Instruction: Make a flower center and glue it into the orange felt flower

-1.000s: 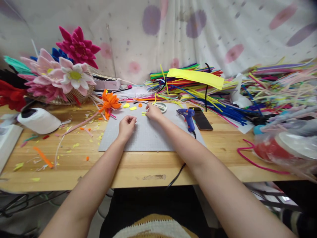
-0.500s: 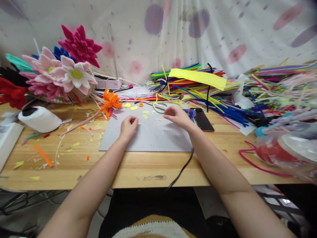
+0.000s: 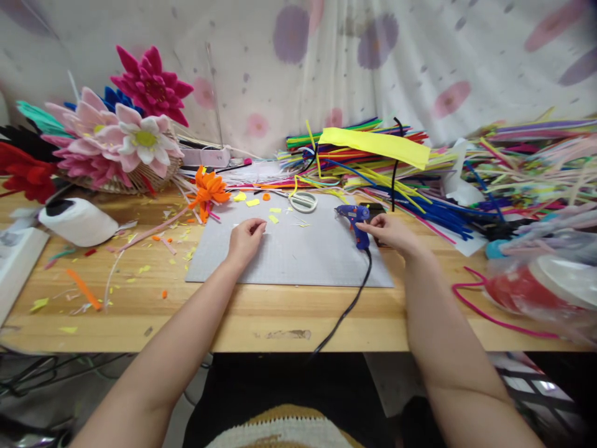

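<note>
Over the left half of the grey cutting mat (image 3: 298,261), my left hand (image 3: 247,241) is closed in a pinch; what it holds is too small to make out. My right hand (image 3: 389,233) is at the handle of a blue glue gun (image 3: 355,218), its thumb and fingertips close together beside the gun. The gun lies on the mat's right side, nozzle to the left, its black cord running down over the table's front edge. Scissors with pale green handles (image 3: 303,201) and small yellow felt pieces (image 3: 252,203) lie at the back of the mat.
An orange flower (image 3: 209,190) sits at the mat's back left corner. Felt flowers (image 3: 144,140) in a basket and a white thread cone (image 3: 81,222) stand at left. Pipe cleaners (image 3: 420,199) are heaped behind and right. A dark phone-like slab lies behind the gun. Scraps litter the left side.
My right hand has moved right, from above the mat to the glue gun's handle, and the gun now shows more fully. My left hand has stayed almost in place.
</note>
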A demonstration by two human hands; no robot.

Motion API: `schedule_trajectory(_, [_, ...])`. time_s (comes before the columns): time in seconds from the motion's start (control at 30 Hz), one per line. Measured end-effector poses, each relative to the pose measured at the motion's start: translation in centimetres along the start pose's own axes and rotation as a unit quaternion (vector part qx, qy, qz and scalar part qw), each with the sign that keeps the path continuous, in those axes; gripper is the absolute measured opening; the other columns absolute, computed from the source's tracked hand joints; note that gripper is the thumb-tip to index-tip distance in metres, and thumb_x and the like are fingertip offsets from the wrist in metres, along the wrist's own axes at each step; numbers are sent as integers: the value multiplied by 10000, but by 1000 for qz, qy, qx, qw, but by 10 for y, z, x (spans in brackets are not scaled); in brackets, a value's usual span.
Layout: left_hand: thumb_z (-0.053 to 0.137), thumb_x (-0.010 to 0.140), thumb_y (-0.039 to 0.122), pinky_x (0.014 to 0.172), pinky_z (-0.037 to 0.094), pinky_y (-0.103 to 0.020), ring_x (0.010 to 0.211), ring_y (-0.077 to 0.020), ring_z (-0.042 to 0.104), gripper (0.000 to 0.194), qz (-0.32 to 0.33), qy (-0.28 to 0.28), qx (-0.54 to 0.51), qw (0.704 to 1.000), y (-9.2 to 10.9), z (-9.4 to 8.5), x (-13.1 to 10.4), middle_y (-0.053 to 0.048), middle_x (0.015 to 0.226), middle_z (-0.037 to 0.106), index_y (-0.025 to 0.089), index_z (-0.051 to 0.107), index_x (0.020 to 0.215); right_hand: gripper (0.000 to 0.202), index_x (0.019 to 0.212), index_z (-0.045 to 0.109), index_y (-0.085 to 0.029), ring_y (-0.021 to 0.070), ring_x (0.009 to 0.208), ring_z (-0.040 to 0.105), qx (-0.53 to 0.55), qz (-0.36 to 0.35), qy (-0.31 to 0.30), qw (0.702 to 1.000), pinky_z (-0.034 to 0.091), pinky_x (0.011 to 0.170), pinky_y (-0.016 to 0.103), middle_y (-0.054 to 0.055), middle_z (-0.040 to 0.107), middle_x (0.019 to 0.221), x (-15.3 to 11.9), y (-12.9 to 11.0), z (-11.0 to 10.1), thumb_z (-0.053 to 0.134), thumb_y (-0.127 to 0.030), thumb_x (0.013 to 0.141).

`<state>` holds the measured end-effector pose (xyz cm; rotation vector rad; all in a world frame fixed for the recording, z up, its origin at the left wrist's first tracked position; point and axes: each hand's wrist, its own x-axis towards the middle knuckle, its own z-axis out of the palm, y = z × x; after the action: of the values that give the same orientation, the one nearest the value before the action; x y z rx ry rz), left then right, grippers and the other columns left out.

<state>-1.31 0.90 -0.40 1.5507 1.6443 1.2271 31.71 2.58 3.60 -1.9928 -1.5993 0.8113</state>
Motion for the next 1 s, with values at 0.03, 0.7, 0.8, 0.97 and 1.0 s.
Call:
schedule_trajectory(0.03, [543,762,263,639,469,-255,608,-127,607,189,-4,-8,-7,1000,0,1,0,-29,758,686,166,672,861,443,785,537,-179,94,506,425,-16,-6,19,1000,335,491,250,-9,520,612,3,1,5,674,-573,634])
schedule_trajectory(0.7, [538,786,175,687,486,-233,668,-103,646,726,56,-26,-39,997,4,9,-4,3,808,682,207,190,1422,403,835,535,-193,126,678,588,382,-143,11,913,481,671,288,-1,598,788,-13,-79,89,720,-381,530])
schedule_trajectory(0.8, [534,791,189,678,495,-241,661,-109,646,729,58,-43,-62,995,2,9,-6,1,806,680,205,171,1423,452,821,528,-180,132,684,573,387,-117,-45,914,468,676,290,-1,590,773,-16,-98,121,750,-360,471])
schedule_trajectory(0.97, [545,783,195,702,497,-258,675,-116,650,696,67,-61,-68,994,-1,8,-6,1,801,684,203,220,1398,433,823,500,-176,109,684,552,400,-114,-63,907,460,703,280,-9,571,823,-11,-113,153,728,-287,473])
schedule_trajectory(1.0, [545,781,196,704,497,-261,673,-116,650,680,66,-68,-70,993,-1,8,-6,-1,806,686,200,238,1388,416,816,491,-179,104,673,548,399,-111,-61,908,461,697,278,-10,569,828,-10,-114,155,717,-268,479])
